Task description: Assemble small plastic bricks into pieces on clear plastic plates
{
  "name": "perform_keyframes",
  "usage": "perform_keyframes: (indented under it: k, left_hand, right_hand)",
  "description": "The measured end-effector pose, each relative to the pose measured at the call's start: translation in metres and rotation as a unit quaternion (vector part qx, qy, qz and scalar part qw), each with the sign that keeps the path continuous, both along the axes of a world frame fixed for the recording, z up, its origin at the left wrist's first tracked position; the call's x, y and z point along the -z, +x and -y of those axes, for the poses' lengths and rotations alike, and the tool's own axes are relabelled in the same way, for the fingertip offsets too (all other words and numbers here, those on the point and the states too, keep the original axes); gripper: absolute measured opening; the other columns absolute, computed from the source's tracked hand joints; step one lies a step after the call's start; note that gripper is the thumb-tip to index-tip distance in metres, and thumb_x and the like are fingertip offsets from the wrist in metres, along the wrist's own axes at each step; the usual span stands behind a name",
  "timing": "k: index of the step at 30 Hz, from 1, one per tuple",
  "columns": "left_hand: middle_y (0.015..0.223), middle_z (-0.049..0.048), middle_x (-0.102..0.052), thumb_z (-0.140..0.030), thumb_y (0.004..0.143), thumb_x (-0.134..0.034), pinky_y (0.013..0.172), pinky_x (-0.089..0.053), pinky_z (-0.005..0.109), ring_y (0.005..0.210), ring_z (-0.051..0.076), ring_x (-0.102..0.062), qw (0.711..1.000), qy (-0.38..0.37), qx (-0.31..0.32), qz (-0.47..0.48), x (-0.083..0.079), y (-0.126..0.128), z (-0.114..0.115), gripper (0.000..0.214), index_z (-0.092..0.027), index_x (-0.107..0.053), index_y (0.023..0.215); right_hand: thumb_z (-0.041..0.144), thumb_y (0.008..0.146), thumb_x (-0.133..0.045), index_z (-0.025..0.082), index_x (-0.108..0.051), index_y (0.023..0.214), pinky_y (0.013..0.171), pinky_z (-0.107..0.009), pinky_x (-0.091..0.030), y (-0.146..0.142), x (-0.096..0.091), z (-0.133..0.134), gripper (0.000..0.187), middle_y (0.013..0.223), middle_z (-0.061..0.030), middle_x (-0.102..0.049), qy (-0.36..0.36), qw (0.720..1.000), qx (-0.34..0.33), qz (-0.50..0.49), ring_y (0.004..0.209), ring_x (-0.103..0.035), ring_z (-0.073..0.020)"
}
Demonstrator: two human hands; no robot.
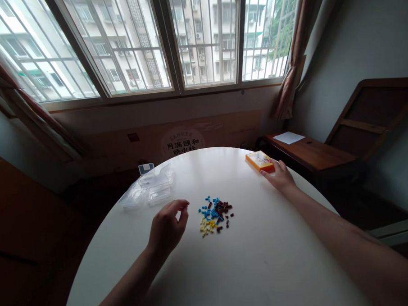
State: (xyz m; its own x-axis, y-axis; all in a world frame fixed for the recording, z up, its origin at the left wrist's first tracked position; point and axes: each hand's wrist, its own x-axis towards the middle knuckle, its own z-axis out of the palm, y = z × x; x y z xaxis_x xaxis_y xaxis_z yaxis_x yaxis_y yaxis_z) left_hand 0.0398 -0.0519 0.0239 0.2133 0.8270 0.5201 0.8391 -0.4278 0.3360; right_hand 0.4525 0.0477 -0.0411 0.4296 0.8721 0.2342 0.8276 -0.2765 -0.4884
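Observation:
My right hand (280, 175) reaches to the far right of the table and grips an orange box (259, 160) with a pale printed top, thumb at its near side and fingers at its right end. The box lies flat. Left of the pile, my left hand (168, 224) hovers with thumb and forefinger curled together. Whether something tiny sits at its fingertips I cannot make out. Between the hands lies a loose pile of small toy bricks: blue bricks (212, 211), dark brown bricks (222, 208), cream bricks (207, 226) and a few yellow ones (212, 223).
Several clear plastic boxes (158, 192) stand at the left rim of the round white table (256, 263), one lid (146, 168) raised at the back. Beyond the right edge is a low wooden bench (312, 152) with a white paper (289, 137). Barred windows (204, 40) are ahead.

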Motion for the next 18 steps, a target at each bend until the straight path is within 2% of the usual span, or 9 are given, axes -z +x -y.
perform_keyframes:
  k: [3, 7, 9, 12, 16, 18]
  left_hand:
    - [0.086, 0.0019, -0.073, -0.024, 0.087, -0.047, 0.072, -0.054, 0.03, 0.075, 0.018, -0.068, 0.999, -0.002, 0.028, 0.03, 0.01, -0.006, -0.002, 0.02, -0.022, -0.067, 0.093]
    - [0.081, 0.0013, -0.072, -0.024, 0.088, -0.048, 0.068, -0.054, 0.027, 0.07, 0.016, -0.067, 0.995, 0.021, 0.06, 0.075, 0.009, -0.011, -0.002, 0.019, -0.021, -0.067, 0.092]
    - [0.079, 0.0007, -0.071, -0.023, 0.088, -0.049, 0.066, -0.054, 0.026, 0.069, 0.016, -0.066, 0.993, 0.036, 0.06, 0.092, 0.007, -0.014, -0.002, 0.018, -0.02, -0.067, 0.092]
    - [0.077, -0.0003, -0.071, -0.021, 0.087, -0.051, 0.063, -0.054, 0.025, 0.068, 0.015, -0.066, 0.993, 0.036, 0.062, 0.099, 0.006, -0.019, -0.003, 0.017, -0.02, -0.067, 0.093]
    - [0.077, -0.0006, -0.07, -0.019, 0.087, -0.051, 0.062, -0.053, 0.024, 0.065, 0.014, -0.065, 0.993, 0.025, 0.073, 0.094, 0.009, -0.019, -0.007, 0.017, -0.02, -0.067, 0.093]
    - [0.076, -0.0005, -0.07, -0.018, 0.087, -0.051, 0.06, -0.052, 0.024, 0.064, 0.013, -0.064, 0.992, 0.016, 0.087, 0.088, 0.011, -0.018, -0.007, 0.017, -0.02, -0.067, 0.093]
  right_hand:
    - [0.067, 0.079, -0.053, 0.025, -0.032, 0.148, 0.107, -0.046, -0.03, -0.002, -0.002, -0.011, 0.083, 0.153, -0.0179, -0.028, -0.03, 0.999, 0.013, 0.007, 0.137, -0.035, -0.0347]
    - [0.071, 0.073, -0.058, 0.025, -0.023, 0.151, 0.106, -0.052, -0.025, -0.009, -0.002, -0.028, 0.097, 0.152, -0.0213, -0.027, -0.05, 0.998, 0.042, 0.011, 0.139, -0.029, -0.0378]
    - [0.071, 0.07, -0.059, 0.025, -0.021, 0.152, 0.105, -0.054, -0.025, -0.013, -0.003, -0.034, 0.101, 0.149, -0.0219, -0.031, -0.052, 0.997, 0.056, 0.01, 0.136, -0.033, -0.0389]
    - [0.068, 0.073, -0.057, 0.024, -0.021, 0.152, 0.102, -0.055, -0.026, -0.015, -0.004, -0.039, 0.097, 0.139, -0.0215, -0.04, -0.048, 0.997, 0.068, 0.004, 0.127, -0.043, -0.0394]
    - [0.061, 0.071, -0.062, 0.024, -0.026, 0.15, 0.104, -0.055, -0.025, -0.015, -0.006, -0.036, 0.095, 0.136, -0.0205, -0.041, -0.03, 0.998, 0.046, -0.006, 0.125, -0.044, -0.0405]
    - [0.057, 0.069, -0.065, 0.024, -0.026, 0.15, 0.105, -0.051, -0.027, -0.015, -0.007, -0.032, 0.096, 0.136, -0.0189, -0.041, -0.013, 1.0, 0.016, -0.017, 0.126, -0.044, -0.0383]
